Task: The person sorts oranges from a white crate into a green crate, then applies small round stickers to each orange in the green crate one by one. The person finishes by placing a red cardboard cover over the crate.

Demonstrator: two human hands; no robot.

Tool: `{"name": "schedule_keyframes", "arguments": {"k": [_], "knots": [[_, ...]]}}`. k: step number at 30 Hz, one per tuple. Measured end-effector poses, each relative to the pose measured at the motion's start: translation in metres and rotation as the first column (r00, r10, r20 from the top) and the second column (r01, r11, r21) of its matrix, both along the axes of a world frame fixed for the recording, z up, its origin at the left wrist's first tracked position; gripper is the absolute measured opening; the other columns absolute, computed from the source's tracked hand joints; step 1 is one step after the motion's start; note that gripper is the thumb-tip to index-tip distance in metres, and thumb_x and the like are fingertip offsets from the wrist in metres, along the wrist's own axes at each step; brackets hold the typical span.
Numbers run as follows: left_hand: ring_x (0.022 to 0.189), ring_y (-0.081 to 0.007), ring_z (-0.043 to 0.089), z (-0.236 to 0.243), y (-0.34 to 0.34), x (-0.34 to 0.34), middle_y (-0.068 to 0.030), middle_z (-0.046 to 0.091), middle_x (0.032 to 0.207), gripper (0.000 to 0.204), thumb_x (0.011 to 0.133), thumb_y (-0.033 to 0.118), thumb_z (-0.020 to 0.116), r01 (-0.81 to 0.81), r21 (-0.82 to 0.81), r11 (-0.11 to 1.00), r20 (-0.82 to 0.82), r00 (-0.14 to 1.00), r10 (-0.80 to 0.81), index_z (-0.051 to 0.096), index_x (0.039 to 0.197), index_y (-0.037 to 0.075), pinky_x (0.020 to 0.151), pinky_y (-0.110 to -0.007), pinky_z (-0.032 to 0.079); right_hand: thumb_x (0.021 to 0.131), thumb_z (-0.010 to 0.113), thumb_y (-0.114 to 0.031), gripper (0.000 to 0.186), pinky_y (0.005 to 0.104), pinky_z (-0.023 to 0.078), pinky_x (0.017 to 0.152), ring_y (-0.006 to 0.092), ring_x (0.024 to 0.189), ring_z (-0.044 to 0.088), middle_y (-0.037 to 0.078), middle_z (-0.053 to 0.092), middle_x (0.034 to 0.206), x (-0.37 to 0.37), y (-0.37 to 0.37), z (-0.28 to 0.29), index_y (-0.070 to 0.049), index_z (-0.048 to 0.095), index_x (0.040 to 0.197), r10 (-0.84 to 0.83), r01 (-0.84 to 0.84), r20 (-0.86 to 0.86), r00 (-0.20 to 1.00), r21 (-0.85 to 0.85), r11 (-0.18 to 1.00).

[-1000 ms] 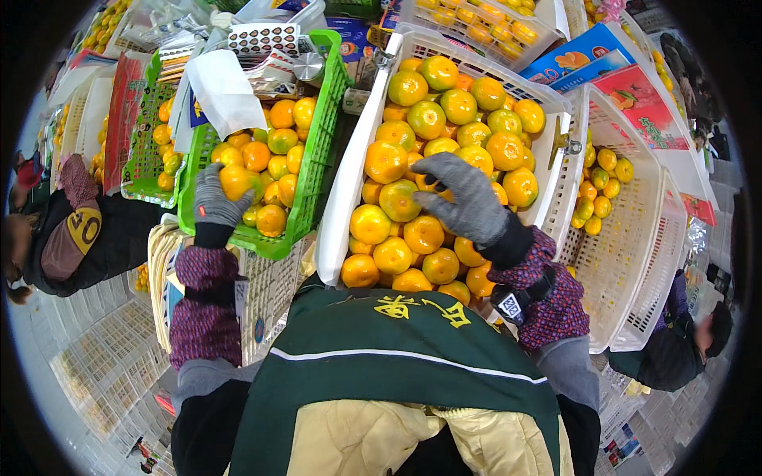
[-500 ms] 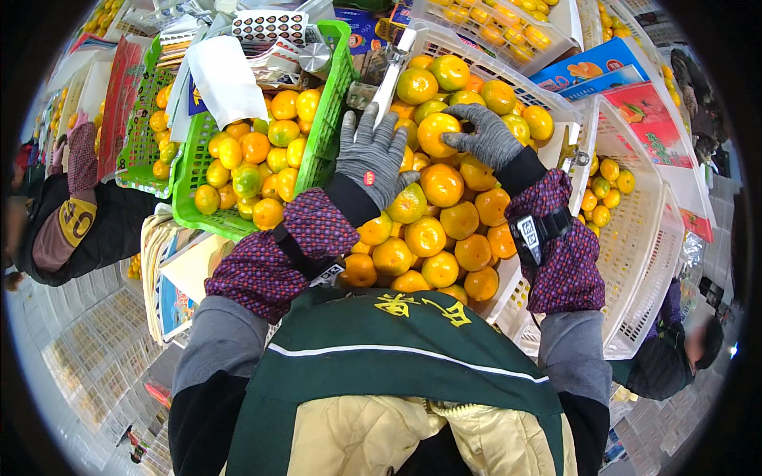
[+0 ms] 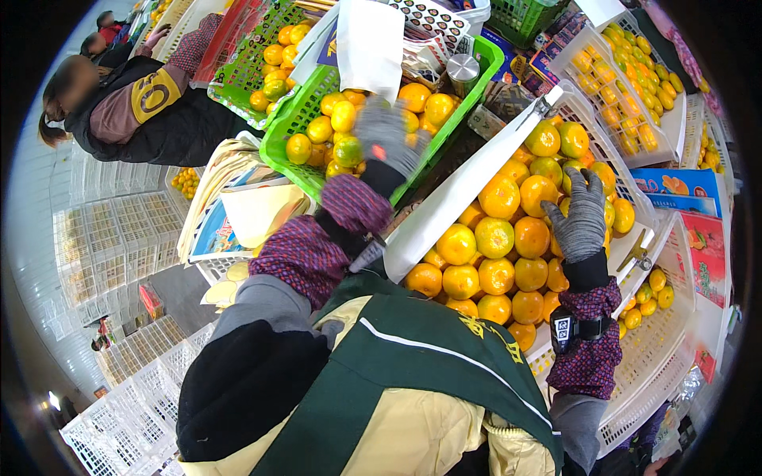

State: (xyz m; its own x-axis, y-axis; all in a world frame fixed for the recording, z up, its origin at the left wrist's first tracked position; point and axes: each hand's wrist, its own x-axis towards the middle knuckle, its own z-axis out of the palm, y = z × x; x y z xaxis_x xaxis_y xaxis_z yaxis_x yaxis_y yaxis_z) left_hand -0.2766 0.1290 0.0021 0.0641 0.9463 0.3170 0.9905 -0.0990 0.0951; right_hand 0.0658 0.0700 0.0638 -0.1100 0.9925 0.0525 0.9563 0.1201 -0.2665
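Observation:
Gloved in grey, my left hand point(image 3: 389, 141) is over the mandarins point(image 3: 344, 116) in a green basket point(image 3: 278, 152). Motion smears its fingers, so I cannot tell whether it holds anything. My right hand point(image 3: 579, 222) lies on a heap of larger mandarins point(image 3: 496, 238) in a white crate point(image 3: 640, 189), with fingers stretched out and thumb apart. It touches fruit at the right side of the heap. A white liner point(image 3: 464, 186) stands up along the crate's left side.
A white sheet point(image 3: 369, 51), sticker sheets point(image 3: 429, 20) and a metal cylinder point(image 3: 463, 73) lie at the green basket's far end. Stacked papers point(image 3: 226, 186) stand at left. Another person point(image 3: 159, 103) works farther left. A crate with small fruit point(image 3: 655, 349) sits at right.
My view has turned left. My left hand has moved from the white crate to above the green basket. My right hand has come off a mandarin and shifted right along the heap.

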Motion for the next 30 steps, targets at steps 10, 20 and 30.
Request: {"name": "schedule_keyframes", "arguments": {"k": [10,20,30], "knots": [[0.102,-0.0319,0.065,-0.03,0.053,-0.116,-0.0181,0.066,0.112,0.058,0.073,0.023,0.079,0.113,-0.22,0.969,0.579,0.815,0.037,0.058,0.124,0.003,0.094,-0.042,0.051,0.083,0.075,-0.023,0.05,0.0463,0.044,0.106,0.0396,0.123,0.054,0.021,0.061,0.125,-0.031,-0.024,0.005,-0.004,0.059,0.126,0.241,-0.187,-0.452,0.859,0.163,0.969],[0.119,-0.028,0.056,0.062,-0.039,0.128,-0.0169,0.055,0.13,0.06,0.089,0.021,0.071,0.803,-0.164,0.573,0.947,0.291,-0.137,0.042,0.138,0.0,0.103,-0.041,0.045,0.073,0.081,-0.031,0.074,0.0454,0.047,0.1,0.0405,0.113,0.058,0.023,0.061,0.12,-0.009,-0.025,0.03,-0.004,0.05,0.135,0.26,-0.211,-0.614,0.746,0.152,0.966],[0.115,-0.0387,0.055,0.022,-0.023,0.199,-0.0226,0.058,0.123,0.068,0.082,0.051,0.068,0.65,-0.322,0.688,0.133,0.751,-0.647,0.057,0.128,0.002,0.098,-0.053,0.042,0.069,0.084,-0.032,0.075,0.0456,0.043,0.105,0.0409,0.12,0.052,0.023,0.056,0.127,0.073,-0.001,-0.039,-0.002,0.055,0.132,-0.03,0.034,-0.254,0.967,0.013,0.999]]}}
